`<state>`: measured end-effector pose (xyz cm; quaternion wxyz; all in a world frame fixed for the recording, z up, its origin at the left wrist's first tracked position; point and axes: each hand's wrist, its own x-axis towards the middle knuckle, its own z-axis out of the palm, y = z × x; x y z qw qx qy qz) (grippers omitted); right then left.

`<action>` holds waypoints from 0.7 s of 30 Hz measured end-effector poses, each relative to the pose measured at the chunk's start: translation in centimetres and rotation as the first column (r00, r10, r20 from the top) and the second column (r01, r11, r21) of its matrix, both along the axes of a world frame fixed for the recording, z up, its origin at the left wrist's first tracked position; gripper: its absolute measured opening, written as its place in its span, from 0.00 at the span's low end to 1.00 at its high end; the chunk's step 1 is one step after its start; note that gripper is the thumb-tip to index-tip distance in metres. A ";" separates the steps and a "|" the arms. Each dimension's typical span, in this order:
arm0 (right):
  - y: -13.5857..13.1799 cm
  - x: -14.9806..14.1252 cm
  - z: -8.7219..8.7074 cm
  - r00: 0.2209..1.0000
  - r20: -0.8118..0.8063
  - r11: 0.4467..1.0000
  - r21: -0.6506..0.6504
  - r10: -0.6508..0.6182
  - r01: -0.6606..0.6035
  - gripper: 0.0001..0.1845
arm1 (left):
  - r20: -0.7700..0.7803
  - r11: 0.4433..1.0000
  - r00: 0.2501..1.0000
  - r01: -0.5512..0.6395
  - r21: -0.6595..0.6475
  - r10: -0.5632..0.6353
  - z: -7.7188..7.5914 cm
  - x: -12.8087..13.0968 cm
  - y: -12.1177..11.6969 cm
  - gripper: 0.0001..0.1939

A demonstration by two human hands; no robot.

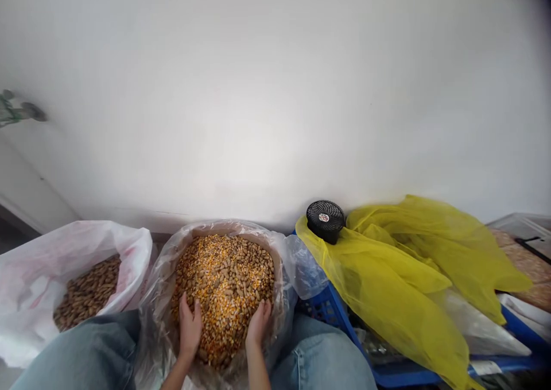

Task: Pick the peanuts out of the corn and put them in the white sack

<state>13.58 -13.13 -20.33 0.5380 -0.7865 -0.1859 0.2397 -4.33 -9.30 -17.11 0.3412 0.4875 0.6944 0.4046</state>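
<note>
A box or tub lined with a clear plastic bag (160,275) stands between my knees, holding a mix of corn kernels (215,295) and unshelled peanuts (243,268). My left hand (190,325) rests at the near left side of the mix, fingers pointing up and spread from the thumb. Across from it, at the near right side, my right hand (259,323) touches the mix with its fingers slightly bent and loose. Neither hand is seen gripping anything; some fingertips are partly hidden by the kernels.
At the left a white sack (129,258) holds more peanuts (92,289). To the right, yellow mesh bags (387,275) and a small black fan (325,220) lie over blue plastic crates (344,315). A white wall (241,103) rises behind.
</note>
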 end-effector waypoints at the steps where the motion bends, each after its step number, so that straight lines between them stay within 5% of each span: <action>1: 1.1 0.9 -0.6 0.998 0.040 0.997 -0.065 -0.045 0.047 0.38 | -0.040 0.999 0.999 0.025 0.033 -0.024 -0.6 -0.2 1.2 0.31; 10: 7.8 6.8 -4.2 0.947 0.320 0.962 -0.250 -0.026 0.112 0.35 | -0.251 0.966 0.956 0.196 0.170 -0.150 -5.2 -0.2 9.9 0.26; 15: 10.0 8.5 -3.8 0.945 0.324 0.953 -0.297 0.038 0.063 0.37 | -0.311 0.945 0.925 0.280 0.170 -0.218 -5.8 0.5 13.9 0.26; 21: 13.2 11.5 -2.7 0.969 0.164 0.964 -0.221 0.184 -0.145 0.36 | -0.337 0.904 0.873 0.411 0.120 -0.352 -5.7 1.3 17.9 0.27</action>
